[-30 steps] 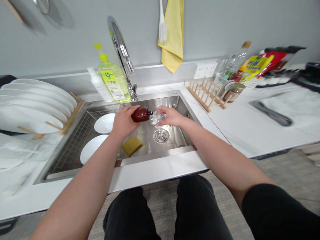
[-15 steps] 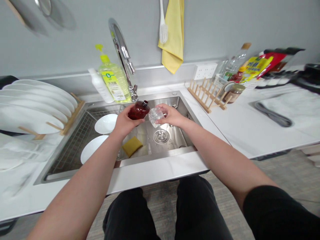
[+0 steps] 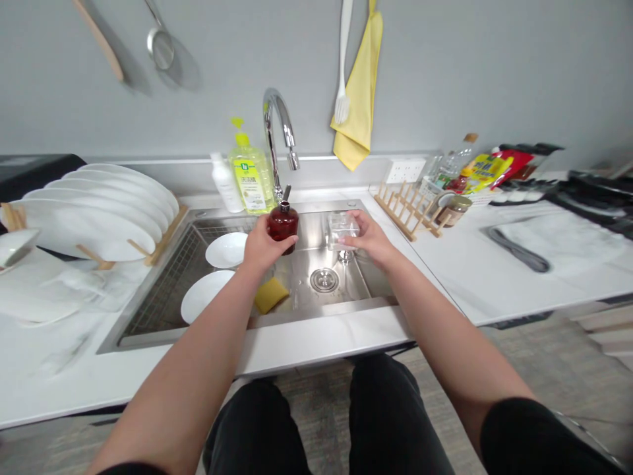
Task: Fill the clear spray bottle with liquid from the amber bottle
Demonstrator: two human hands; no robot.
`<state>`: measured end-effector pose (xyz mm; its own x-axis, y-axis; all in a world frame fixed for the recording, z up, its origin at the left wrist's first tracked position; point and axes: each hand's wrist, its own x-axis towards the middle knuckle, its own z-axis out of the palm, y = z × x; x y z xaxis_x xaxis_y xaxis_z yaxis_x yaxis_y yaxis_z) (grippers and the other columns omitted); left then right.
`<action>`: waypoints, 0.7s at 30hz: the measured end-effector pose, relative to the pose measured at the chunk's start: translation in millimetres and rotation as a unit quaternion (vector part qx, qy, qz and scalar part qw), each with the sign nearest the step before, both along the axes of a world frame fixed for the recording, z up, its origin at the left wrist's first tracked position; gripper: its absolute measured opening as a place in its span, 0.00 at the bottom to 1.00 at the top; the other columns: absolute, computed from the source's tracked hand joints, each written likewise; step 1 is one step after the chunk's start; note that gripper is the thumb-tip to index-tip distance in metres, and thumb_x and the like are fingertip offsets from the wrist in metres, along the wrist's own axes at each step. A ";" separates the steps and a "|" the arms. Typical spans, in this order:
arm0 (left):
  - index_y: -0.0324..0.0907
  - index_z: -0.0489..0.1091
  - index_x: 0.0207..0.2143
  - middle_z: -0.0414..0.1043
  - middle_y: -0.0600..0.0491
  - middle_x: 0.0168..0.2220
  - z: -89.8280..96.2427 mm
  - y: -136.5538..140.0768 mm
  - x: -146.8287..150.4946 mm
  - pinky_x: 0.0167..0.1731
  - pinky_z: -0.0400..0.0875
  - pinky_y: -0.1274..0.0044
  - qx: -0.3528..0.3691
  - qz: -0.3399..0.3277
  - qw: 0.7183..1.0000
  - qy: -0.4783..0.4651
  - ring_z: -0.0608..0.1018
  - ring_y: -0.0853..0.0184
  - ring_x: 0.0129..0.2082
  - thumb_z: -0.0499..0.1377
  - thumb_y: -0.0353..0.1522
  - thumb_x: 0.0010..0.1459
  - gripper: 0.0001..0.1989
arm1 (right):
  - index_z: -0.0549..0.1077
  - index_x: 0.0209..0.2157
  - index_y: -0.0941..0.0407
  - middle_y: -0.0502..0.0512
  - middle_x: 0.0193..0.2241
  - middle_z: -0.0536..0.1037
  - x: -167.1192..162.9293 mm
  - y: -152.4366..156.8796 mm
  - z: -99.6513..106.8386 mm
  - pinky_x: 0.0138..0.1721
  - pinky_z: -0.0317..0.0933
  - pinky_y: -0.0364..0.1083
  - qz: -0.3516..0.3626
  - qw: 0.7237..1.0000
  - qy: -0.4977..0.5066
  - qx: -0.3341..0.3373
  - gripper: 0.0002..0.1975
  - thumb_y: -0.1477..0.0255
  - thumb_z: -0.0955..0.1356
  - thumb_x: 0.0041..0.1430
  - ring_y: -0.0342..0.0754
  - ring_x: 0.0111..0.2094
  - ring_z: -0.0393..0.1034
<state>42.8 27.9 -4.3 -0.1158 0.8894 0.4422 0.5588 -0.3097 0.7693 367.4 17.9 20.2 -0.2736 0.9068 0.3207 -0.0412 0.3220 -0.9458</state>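
Observation:
My left hand [image 3: 262,247] is closed around a dark red, narrow-necked bottle [image 3: 283,223], which stands nearly upright over the sink [image 3: 316,305]. What fills the bottle, if anything, cannot be made out. In my right hand [image 3: 370,239] is a clear square-sided glass [image 3: 340,228], gripped from its right side and held apart from the bottle. Below the hands lie a yellow sponge [image 3: 271,295] and the round drain [image 3: 324,280]. Two white bowls [image 3: 226,251] rest in the left part of the sink, the nearer one partly hidden by my left forearm.
Behind the sink stand the faucet [image 3: 281,119], a yellow-green dish soap bottle [image 3: 251,178] and a white bottle [image 3: 226,185]. White plates [image 3: 113,204] fill a rack at left. On the right counter are a wooden rack [image 3: 408,211], a jar [image 3: 453,211] and a cloth [image 3: 568,241].
The bottle has gone from tilted toward the glass to nearly upright. My right hand has moved the glass rightward, away from the bottle. The camera view has shifted up and left.

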 end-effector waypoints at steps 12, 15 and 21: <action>0.47 0.75 0.61 0.88 0.42 0.55 -0.9 -6.9 -0.1 0.60 0.83 0.53 -0.013 -0.021 1.000 -0.011 0.89 0.44 0.55 0.82 0.44 0.52 0.37 | 0.75 0.53 0.46 0.53 0.50 0.86 119.6 -133.2 -20.7 0.57 0.77 0.60 -0.237 0.964 -0.125 -0.008 0.40 0.54 0.90 0.43 0.61 0.51 0.82; 0.47 0.75 0.61 0.88 0.42 0.56 -2.2 -7.0 -0.4 0.61 0.82 0.54 -0.014 -0.017 1.000 -0.001 0.89 0.44 0.55 0.82 0.45 0.52 0.38 | 0.75 0.53 0.47 0.52 0.46 0.85 158.5 -157.2 -38.9 0.53 0.78 0.59 -0.300 0.941 -0.151 -0.030 0.41 0.53 0.90 0.42 0.59 0.46 0.81; 0.46 0.76 0.60 0.88 0.40 0.55 -2.0 -8.3 -1.6 0.61 0.82 0.51 -0.014 -0.020 1.000 0.002 0.89 0.43 0.55 0.82 0.47 0.50 0.39 | 0.75 0.54 0.47 0.54 0.45 0.85 206.3 -161.5 -50.1 0.54 0.78 0.60 -0.343 0.925 -0.159 -0.051 0.43 0.50 0.89 0.40 0.61 0.46 0.80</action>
